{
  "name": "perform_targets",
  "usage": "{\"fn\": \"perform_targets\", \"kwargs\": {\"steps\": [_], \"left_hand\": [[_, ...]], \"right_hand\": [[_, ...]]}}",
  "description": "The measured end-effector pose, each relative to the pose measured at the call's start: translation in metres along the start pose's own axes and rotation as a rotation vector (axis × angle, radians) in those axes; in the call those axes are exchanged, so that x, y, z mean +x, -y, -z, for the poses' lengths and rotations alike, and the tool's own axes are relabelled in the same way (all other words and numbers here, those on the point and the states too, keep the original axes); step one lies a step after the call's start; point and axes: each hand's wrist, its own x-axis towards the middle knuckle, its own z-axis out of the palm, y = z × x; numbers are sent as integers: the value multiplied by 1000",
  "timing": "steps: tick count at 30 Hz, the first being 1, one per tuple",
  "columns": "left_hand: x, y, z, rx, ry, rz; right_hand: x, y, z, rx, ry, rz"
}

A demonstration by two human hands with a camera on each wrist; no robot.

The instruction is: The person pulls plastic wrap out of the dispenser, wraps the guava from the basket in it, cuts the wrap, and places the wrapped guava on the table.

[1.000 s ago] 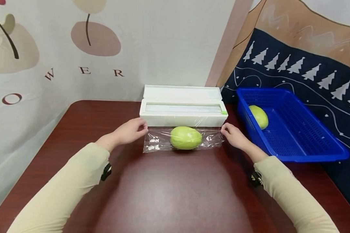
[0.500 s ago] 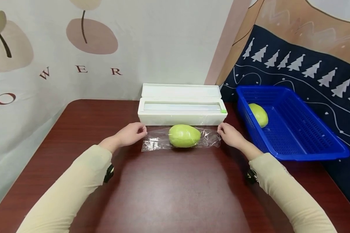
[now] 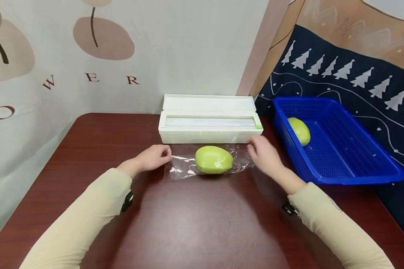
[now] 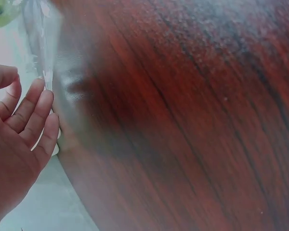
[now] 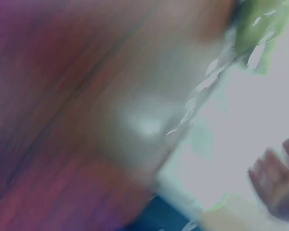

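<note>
A smooth yellow-green oval fruit (image 3: 213, 160) lies on clear plastic film (image 3: 181, 167) in front of a white cling film dispenser (image 3: 210, 136). At the film's left end, the left hand (image 3: 154, 157) pinches its edge. Thumb and index finger meet in the left wrist view, where the other fingers of the left hand (image 4: 26, 125) fan out. The right hand (image 3: 265, 156) hovers by the film's right end, near the dispenser's front corner. In the right wrist view the right hand (image 5: 279, 185) is blurred, its fingers loosely bent and apart from the film (image 5: 197, 98).
The dispenser's lid (image 3: 209, 102) stands raised against the wall, and a green slider (image 3: 258, 127) sits at its right. On the right is a blue plastic basket (image 3: 360, 180) holding a similar fruit (image 3: 299, 131). All stand on a dark red wooden table (image 3: 195, 220).
The right hand has let go of the film's right end and shifted slightly up and left. The left hand keeps its pinch. The film has gone slack around the fruit.
</note>
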Motion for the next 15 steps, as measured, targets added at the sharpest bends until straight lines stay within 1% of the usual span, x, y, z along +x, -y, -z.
{"fn": "perform_targets", "kwargs": {"steps": [1, 3, 5, 6, 8, 11, 15], "left_hand": [[0, 1, 0, 2, -3, -1], [-1, 2, 0, 4, -12, 1], [-1, 4, 1, 3, -20, 2], [-2, 4, 1, 0, -22, -1], [-3, 5, 3, -8, -26, -9], [-6, 6, 7, -43, -31, -24], [-16, 15, 17, -82, -64, -11]], "right_hand": [[-4, 8, 0, 14, 34, 82], [-11, 20, -2, 20, 154, 234], [-16, 23, -7, -9, 261, 330], [-18, 23, -10, -29, 298, 350], [-20, 20, -13, -58, 329, 349], [-20, 16, -16, -50, 331, 325], [-18, 14, -17, -23, 345, 304]]}}
